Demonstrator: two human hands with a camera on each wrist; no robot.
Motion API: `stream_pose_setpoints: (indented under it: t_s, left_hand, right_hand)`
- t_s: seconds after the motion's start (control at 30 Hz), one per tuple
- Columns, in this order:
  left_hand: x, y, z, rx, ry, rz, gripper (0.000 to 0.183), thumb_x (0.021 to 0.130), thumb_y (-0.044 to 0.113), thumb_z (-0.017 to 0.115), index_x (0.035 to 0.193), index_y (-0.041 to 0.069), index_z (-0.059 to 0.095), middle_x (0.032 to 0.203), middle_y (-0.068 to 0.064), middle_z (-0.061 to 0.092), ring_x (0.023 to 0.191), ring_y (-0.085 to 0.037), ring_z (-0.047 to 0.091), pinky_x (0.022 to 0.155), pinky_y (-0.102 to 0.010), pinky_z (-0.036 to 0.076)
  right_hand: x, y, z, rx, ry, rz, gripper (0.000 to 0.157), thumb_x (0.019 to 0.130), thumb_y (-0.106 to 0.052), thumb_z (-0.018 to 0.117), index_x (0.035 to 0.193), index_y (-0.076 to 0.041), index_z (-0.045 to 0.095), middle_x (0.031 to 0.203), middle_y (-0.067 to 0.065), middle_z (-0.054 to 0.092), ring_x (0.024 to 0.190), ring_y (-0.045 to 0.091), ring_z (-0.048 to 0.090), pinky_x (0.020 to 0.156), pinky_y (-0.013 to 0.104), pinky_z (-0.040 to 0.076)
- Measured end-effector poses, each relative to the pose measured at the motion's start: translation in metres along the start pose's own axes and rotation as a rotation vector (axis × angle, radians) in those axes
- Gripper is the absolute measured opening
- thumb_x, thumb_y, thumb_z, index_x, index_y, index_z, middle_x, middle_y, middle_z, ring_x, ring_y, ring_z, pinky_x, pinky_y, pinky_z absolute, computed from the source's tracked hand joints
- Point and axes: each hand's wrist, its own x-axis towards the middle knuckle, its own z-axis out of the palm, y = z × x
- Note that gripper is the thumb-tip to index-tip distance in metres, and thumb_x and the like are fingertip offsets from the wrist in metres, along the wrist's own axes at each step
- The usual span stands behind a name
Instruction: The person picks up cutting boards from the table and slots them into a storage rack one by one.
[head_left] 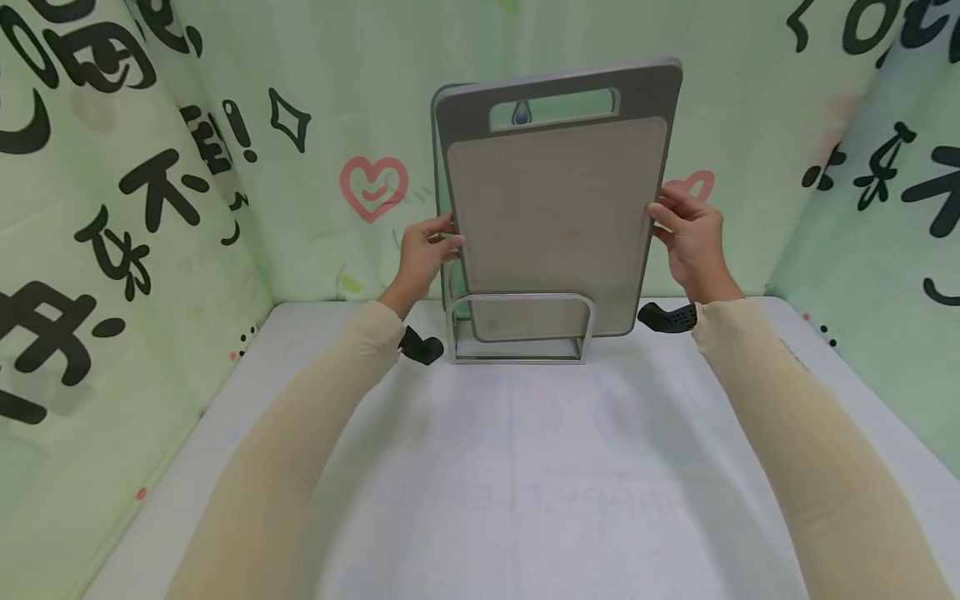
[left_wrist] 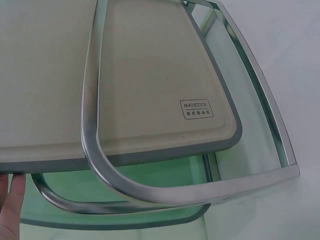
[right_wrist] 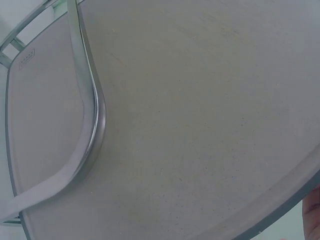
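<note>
A beige cutting board with a grey rim and a handle slot stands slightly tilted in a metal rack. My left hand pinches its left edge between thumb and fingers. On the opposite edge, the thumb and fingers of my right hand hold the board. Its lower right corner sticks out past the rack's right side. Behind it, a green cutting board with a grey rim shows through the rack in the left wrist view, mostly hidden. A small printed label marks the beige board's lower corner.
The rack stands near the back of a white table. A pale green curtain with black lettering and red hearts hangs behind and along both sides. Black wrist straps or mounts sit at both cuffs.
</note>
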Motion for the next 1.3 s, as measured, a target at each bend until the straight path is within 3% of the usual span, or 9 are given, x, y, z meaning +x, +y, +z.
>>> stream_pose_setpoints:
  t_s: [0.43, 0.7, 1.3]
  left_hand:
    - [0.0, 0.004, -0.014, 0.04, 0.003, 0.011, 0.042, 0.089, 0.002, 0.06, 0.13, 0.001, 0.055, 0.092, 0.0, 0.059, 0.077, -0.003, 0.058, 0.068, -0.017, 0.054]
    - [0.001, 0.008, -0.021, 0.071, 0.019, 0.008, 0.04, 0.088, 0.003, 0.061, 0.128, 0.004, 0.057, 0.091, 0.0, 0.06, 0.078, -0.006, 0.06, 0.078, -0.028, 0.057]
    - [0.004, 0.018, -0.027, 0.082, 0.011, -0.048, 0.044, 0.089, 0.001, 0.06, 0.133, 0.003, 0.053, 0.093, 0.001, 0.057, 0.08, -0.004, 0.059, 0.083, -0.033, 0.056]
  right_hand:
    - [0.001, 0.008, 0.009, 0.003, 0.002, 0.013, 0.023, 0.078, -0.004, 0.072, 0.1, -0.005, 0.074, 0.083, 0.002, 0.07, 0.076, 0.013, 0.063, 0.068, 0.021, 0.053]
    - [0.002, 0.013, 0.014, 0.019, -0.004, 0.015, 0.021, 0.077, -0.003, 0.072, 0.098, -0.005, 0.075, 0.08, 0.002, 0.07, 0.074, 0.013, 0.063, 0.066, 0.022, 0.053]
    - [0.001, 0.016, 0.017, 0.016, 0.005, 0.039, 0.023, 0.077, -0.004, 0.072, 0.1, -0.006, 0.074, 0.082, 0.001, 0.07, 0.075, 0.013, 0.063, 0.067, 0.023, 0.053]
